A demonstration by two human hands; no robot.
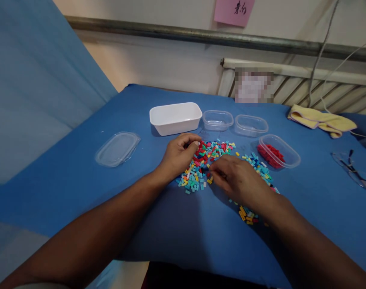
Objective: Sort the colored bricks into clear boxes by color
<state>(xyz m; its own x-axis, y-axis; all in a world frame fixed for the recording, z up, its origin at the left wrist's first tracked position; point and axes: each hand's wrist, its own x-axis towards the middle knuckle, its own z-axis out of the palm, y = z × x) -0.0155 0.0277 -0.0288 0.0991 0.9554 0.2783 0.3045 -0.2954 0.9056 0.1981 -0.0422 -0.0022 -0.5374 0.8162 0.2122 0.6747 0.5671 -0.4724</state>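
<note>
A loose pile of small toy building bricks (195, 180), in turquoise, red, yellow, pink and other colours, lies on the blue cloth. At its left edge is my left hand (179, 155), fingers curled and thumb against the index finger beside red bricks. My right hand (241, 176) reaches in from the right, its fingers pinched together low over the pile's near side. Whatever either hand holds is too small or hidden to make out. More bricks (245, 214) lie under and around my right wrist. Red bricks (271, 155) fill part of a see-through plastic tub (292, 158) at the right.
Behind the pile stand a white rectangular tub (173, 127) and two see-through tubs (218, 125) (251, 130). See-through lids (118, 148) lie at the left. Eyeglasses (352, 170) and a yellow cloth (319, 120) are at the right. A radiator (297, 88) lines the wall behind.
</note>
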